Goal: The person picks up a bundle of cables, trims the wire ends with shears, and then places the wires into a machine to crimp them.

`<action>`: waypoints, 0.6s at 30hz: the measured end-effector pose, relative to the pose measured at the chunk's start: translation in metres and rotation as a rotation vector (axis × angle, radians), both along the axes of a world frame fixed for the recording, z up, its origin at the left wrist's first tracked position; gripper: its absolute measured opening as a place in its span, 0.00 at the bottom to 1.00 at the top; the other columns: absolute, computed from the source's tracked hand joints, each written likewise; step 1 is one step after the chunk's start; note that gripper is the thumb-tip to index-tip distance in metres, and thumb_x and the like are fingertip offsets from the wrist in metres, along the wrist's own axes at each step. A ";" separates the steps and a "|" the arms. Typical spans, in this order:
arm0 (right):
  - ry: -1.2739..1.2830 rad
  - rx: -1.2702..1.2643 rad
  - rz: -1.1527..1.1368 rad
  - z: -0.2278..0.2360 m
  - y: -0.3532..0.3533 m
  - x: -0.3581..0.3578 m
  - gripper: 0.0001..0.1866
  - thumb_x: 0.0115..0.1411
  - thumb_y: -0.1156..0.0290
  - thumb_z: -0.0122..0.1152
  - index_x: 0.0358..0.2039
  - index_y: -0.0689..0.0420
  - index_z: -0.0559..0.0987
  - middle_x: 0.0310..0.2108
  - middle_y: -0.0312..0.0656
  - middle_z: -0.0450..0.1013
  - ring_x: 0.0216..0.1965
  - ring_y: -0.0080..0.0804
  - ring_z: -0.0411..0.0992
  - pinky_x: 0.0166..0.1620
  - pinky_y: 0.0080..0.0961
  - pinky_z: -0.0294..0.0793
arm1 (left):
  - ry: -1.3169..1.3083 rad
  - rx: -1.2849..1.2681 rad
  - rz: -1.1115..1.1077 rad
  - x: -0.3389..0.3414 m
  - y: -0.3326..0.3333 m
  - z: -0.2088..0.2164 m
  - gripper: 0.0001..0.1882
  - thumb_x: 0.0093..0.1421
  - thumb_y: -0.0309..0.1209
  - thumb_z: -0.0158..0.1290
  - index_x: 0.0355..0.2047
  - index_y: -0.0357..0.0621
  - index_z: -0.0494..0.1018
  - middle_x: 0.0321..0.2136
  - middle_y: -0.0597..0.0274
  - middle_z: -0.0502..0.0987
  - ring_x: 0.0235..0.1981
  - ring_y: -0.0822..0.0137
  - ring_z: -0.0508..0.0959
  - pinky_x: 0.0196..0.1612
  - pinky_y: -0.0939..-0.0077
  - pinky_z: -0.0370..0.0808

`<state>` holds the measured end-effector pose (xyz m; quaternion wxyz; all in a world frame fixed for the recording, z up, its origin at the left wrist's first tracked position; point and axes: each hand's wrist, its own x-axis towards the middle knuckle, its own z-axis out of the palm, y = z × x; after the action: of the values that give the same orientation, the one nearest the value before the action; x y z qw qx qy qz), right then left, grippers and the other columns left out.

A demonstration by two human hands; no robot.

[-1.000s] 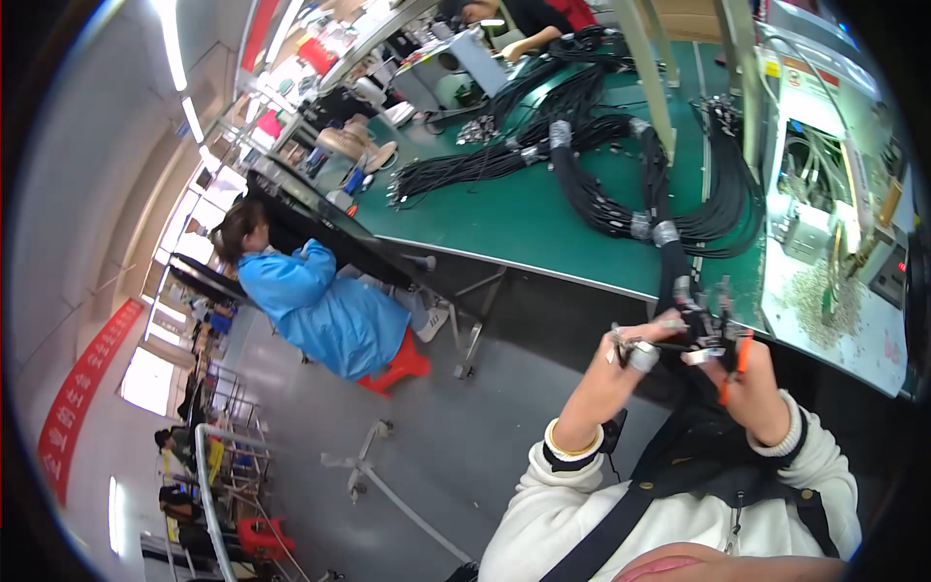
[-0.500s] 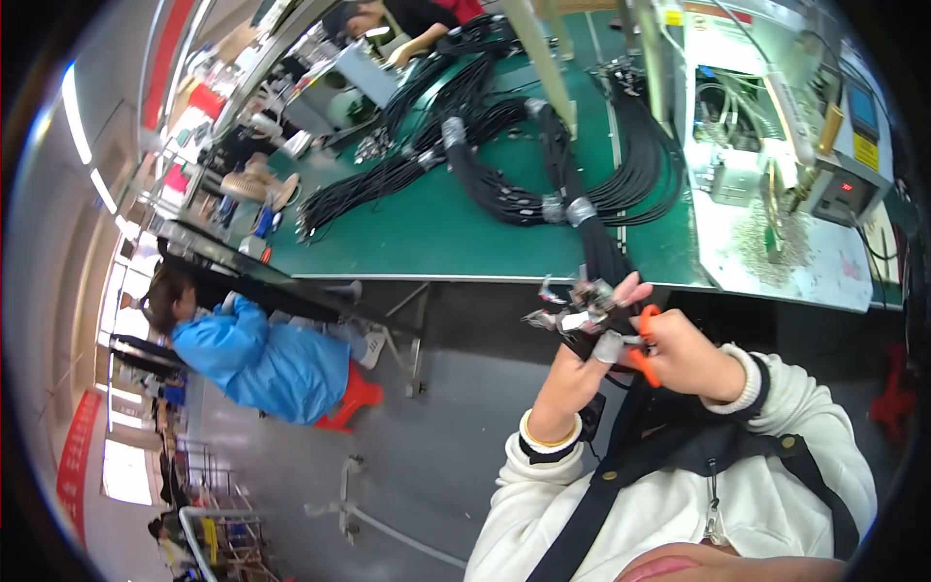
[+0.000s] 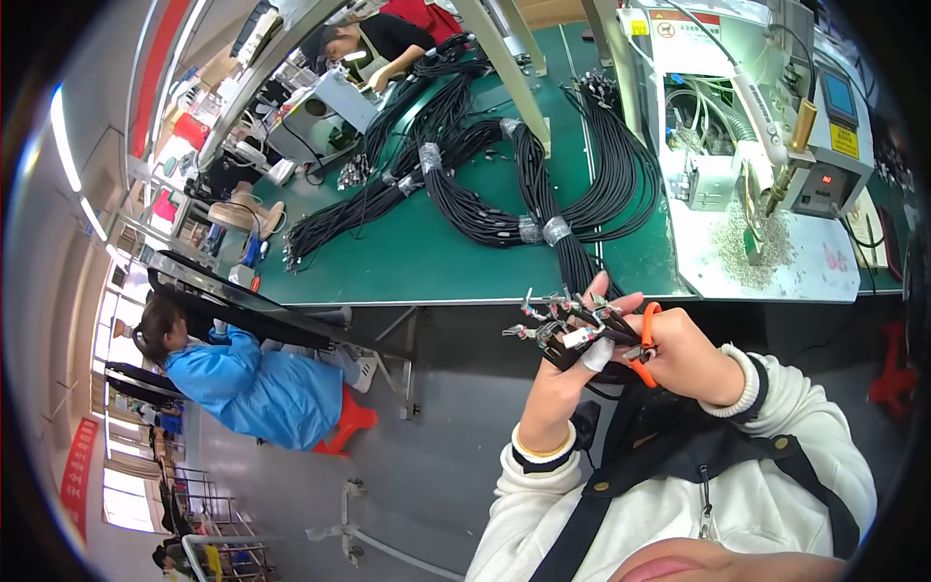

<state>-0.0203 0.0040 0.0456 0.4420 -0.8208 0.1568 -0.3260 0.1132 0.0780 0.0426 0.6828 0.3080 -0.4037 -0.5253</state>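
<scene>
My left hand (image 3: 553, 393) is closed around the end of a thick bundle of black cables (image 3: 577, 262), just in front of the bench edge. A pale wrap covers its thumb. Loose cable ends (image 3: 562, 318) with small metal and white connectors fan out above that hand. Close against the bundle on its right, my right hand (image 3: 690, 361) grips orange-handled cutters (image 3: 652, 318). Their handles are spread, and the fingers partly hide the metal jaws.
The cables run back across the green bench (image 3: 369, 267), tied with silvery wraps. At right stands a machine (image 3: 824, 184) on a white board (image 3: 815, 267) strewn with small bits. A person in blue (image 3: 257, 378) sits at left; another person (image 3: 388, 48) works across the bench.
The view has shifted slightly, so the bench appears further left and lower. The connector ends have fanned out more above my left hand. Both hands keep their hold.
</scene>
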 end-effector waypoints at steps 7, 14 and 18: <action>0.108 -0.280 -0.195 -0.001 0.002 0.003 0.09 0.47 0.82 0.58 0.31 0.64 0.73 0.23 0.46 0.71 0.22 0.42 0.70 0.26 0.24 0.68 | -0.133 0.080 0.108 0.000 -0.001 -0.008 0.18 0.59 0.29 0.45 0.47 0.32 0.65 0.46 0.50 0.69 0.49 0.62 0.68 0.53 0.70 0.61; -0.254 0.810 0.032 0.010 -0.004 -0.008 0.07 0.52 0.80 0.53 0.33 0.64 0.72 0.25 0.42 0.73 0.26 0.29 0.72 0.29 0.24 0.69 | -0.200 0.230 0.702 0.053 0.019 -0.005 0.22 0.61 0.39 0.40 0.46 0.30 0.66 0.37 0.49 0.75 0.42 0.63 0.73 0.50 0.69 0.63; -0.192 0.315 -0.009 -0.002 -0.008 0.001 0.07 0.54 0.79 0.52 0.35 0.65 0.71 0.26 0.39 0.73 0.28 0.22 0.70 0.33 0.22 0.68 | -0.433 0.019 0.313 0.025 0.007 -0.010 0.20 0.61 0.36 0.41 0.46 0.31 0.66 0.40 0.51 0.73 0.43 0.64 0.72 0.51 0.70 0.62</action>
<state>-0.0192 -0.0045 0.0435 0.5766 -0.7058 0.1670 -0.3761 0.1383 0.0845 0.0327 0.6504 0.4784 -0.4828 -0.3391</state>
